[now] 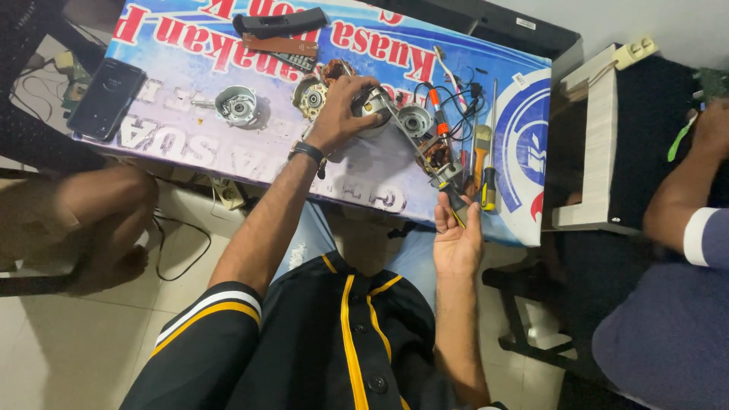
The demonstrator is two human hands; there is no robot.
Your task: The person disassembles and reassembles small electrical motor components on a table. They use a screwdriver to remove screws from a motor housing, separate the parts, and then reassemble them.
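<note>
Your left hand [343, 114] grips the grey metal motor housing [372, 106] on the blue printed table cover [175, 68]. Your right hand [457, 241], fingers open, palm up, touches the black-and-yellow screwdriver [454, 203] at the table edge.

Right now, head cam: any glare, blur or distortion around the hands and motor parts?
Head view: even indoor light, sharp enough on the left hand and right hand; mild sheen on the banner-covered table; wide-angle bending toward the edges; the floor lower left looks washed out; the motor housing casts only a soft shadow.
</note>
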